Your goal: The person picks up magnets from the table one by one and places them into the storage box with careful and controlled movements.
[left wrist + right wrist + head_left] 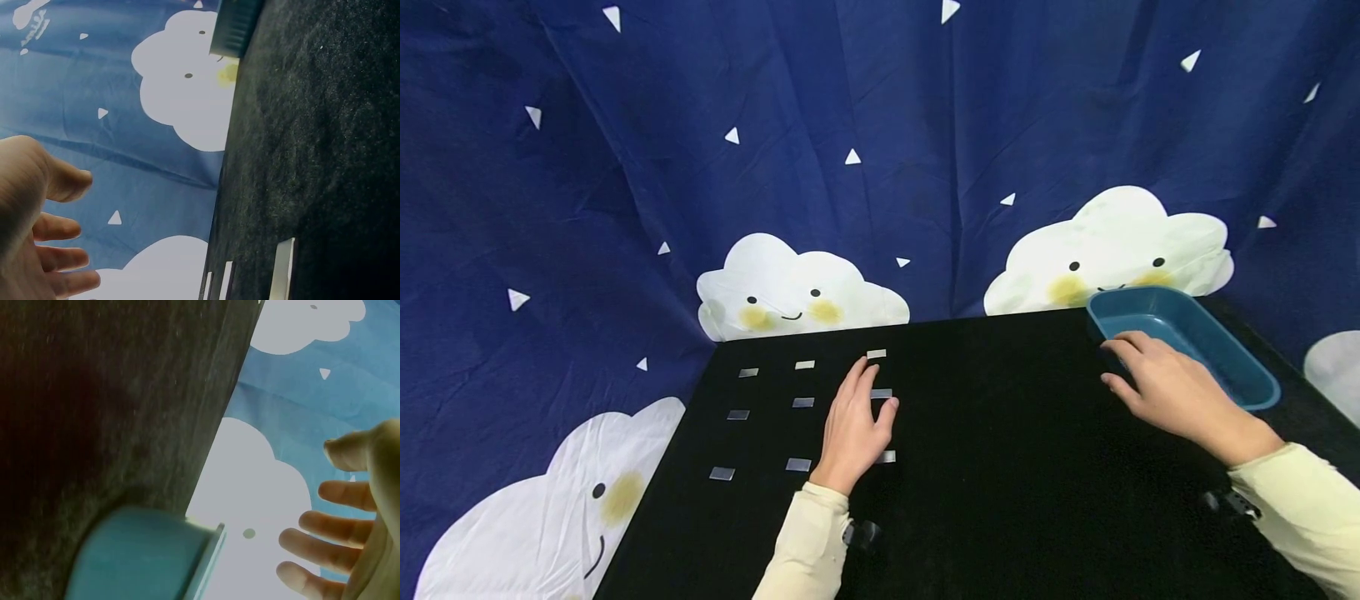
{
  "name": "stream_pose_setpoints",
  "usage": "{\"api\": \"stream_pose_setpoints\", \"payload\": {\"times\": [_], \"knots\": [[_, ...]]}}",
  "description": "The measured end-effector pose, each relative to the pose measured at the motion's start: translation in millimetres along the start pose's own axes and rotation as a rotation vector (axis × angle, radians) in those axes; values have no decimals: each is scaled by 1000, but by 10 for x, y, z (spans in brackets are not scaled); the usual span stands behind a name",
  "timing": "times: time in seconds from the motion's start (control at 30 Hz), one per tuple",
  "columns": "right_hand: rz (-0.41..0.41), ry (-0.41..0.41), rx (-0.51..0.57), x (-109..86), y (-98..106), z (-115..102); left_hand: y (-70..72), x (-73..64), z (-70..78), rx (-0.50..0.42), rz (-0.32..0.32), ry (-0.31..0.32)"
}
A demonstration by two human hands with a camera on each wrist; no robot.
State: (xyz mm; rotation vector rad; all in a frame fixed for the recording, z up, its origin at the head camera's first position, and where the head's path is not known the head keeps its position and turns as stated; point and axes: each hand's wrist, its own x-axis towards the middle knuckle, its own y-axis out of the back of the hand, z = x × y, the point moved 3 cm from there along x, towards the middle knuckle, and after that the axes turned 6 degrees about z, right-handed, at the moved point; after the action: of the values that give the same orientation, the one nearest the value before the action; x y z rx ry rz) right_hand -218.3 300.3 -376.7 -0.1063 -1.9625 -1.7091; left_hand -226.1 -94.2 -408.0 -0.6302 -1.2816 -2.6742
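Note:
My left hand [853,429] hovers above the black table with fingers relaxed and nothing in its grasp. It overlaps the right-hand column of small, thin, pale rectangular pieces, such as the one at the back [876,354] and the one nearest me [886,457]. More of these flat pieces [802,402] lie to the left, forming three rows and three columns. In the left wrist view, a few pieces [282,269] show edge-on below the loosely spread fingers. Over the near left side of a blue plastic tub [1232,354] hangs my right hand [1172,387], fingers loosely bent and holding nothing.
The tub stands at the back right of the black-covered table [1000,467]. Behind the table hangs a dark blue curtain [820,108] printed with white clouds and triangles. A small dark camera [861,535] is strapped to my left wrist.

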Motion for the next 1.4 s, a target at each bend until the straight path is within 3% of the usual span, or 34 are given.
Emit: {"api": "stream_pose_setpoints", "payload": {"times": [0.2,0.4,0.9,1.17,1.4], "knots": [[55,27,-28,2,62,120,-4,2,-10,1,-1,4],[55,18,-51,20,63,223,-23,-6,-7,12,-2,-9],[-22,-34,-152,154,46,394,34,-48,-83,55,71,-53],[-31,-32,-172,174,141,444,29,-49,-90,14,35,-51],[-70,-46,-196,180,230,515,29,-46,-91,48,55,-65]]}}
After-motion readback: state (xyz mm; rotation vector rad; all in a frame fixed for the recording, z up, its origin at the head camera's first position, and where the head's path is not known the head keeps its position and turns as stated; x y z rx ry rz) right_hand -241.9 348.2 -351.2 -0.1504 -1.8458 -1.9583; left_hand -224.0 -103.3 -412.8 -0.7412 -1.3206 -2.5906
